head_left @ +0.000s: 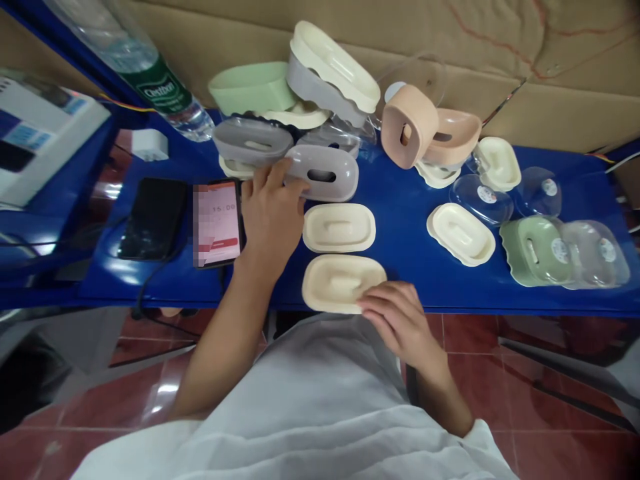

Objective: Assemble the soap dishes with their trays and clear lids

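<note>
My left hand [274, 217] pinches the left end of a grey oval container [341, 190] with a slot in its base, thumb and fingers at its rim. My right hand [400, 320] grips the lower right edge of a cream oval tray [323, 285] with a raised middle, which lies flat at the table's front edge. Between the two sits another cream oval tray [339, 228], which neither hand visibly touches. Behind my left hand rests a second grey container [253, 143].
Green, grey and cream pieces pile up behind, near a water bottle [160, 87]. Peach containers [407, 127], a cream piece [461, 233], clear covers [481, 199] and a green container [533, 250] stand right. A lit phone [220, 223] and a black device [153, 217] lie left.
</note>
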Motion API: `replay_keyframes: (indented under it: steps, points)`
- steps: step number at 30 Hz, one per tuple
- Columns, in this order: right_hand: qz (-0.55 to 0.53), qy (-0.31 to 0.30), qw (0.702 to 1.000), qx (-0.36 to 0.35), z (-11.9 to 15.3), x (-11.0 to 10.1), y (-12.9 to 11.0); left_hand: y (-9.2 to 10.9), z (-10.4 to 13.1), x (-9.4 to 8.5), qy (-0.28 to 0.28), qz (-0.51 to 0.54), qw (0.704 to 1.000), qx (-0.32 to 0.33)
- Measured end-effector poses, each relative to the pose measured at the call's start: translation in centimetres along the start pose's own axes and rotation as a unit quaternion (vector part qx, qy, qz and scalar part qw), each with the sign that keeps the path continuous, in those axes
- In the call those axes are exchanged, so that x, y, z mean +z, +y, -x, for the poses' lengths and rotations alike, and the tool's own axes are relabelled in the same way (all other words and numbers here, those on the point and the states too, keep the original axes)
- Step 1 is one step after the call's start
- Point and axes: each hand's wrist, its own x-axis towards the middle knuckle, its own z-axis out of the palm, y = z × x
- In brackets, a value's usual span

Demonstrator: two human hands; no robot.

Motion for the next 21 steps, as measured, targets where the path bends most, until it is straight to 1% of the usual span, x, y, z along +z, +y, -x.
replay_keyframes:
  steps: [1,3,5,6,8,10,12,13,15,17,18,19,21]
  points:
    - [-0.002,-0.011,1.000,-0.008,-0.3,0.5,-0.2,0.0,-0.2,-0.5,-0.005,0.005,1.000,0.004]
    - [0.009,-0.027,0.999,-0.018,-0.9,1.5,-0.4,0.2,0.0,-1.8,-0.007,0.034,0.999,0.034]
    - [0.024,-0.042,0.999,-0.009,-1.3,2.4,-0.2,0.6,1.2,-3.3,0.000,0.074,0.994,0.083]
    - [0.030,-0.048,0.998,0.001,-1.6,2.7,0.0,0.7,2.2,-3.9,0.009,0.083,0.991,0.106]
    - [0.036,-0.060,0.997,0.022,-2.0,3.0,0.5,0.8,5.0,-5.0,0.059,0.095,0.984,0.139]
    - [0.027,-0.068,0.997,0.027,-2.3,2.9,1.0,0.5,8.0,-5.4,0.074,0.081,0.979,0.170]
    - [-0.005,-0.068,0.998,0.016,-2.4,2.6,1.4,0.0,10.6,-5.1,0.072,0.074,0.979,0.178]
    - [-0.026,-0.058,0.998,0.013,-2.4,2.4,1.5,-0.4,11.6,-4.8,0.079,0.078,0.979,0.172]
    - [-0.057,-0.019,0.998,0.037,-2.3,2.1,1.7,-1.0,12.9,-4.0,0.083,0.091,0.979,0.162]
    - [-0.054,0.028,0.994,0.088,-2.2,1.9,1.7,-1.7,13.4,-3.2,0.072,0.101,0.977,0.173]
    - [-0.042,0.040,0.993,0.105,-2.1,1.9,1.7,-2.0,13.4,-2.9,0.061,0.105,0.975,0.186]
    - [-0.026,0.039,0.993,0.109,-2.0,1.9,1.6,-2.3,13.5,-2.7,0.051,0.110,0.973,0.198]
    - [0.010,0.008,0.996,0.083,-2.0,2.2,1.5,-2.8,13.5,-2.4,0.038,0.119,0.968,0.219]
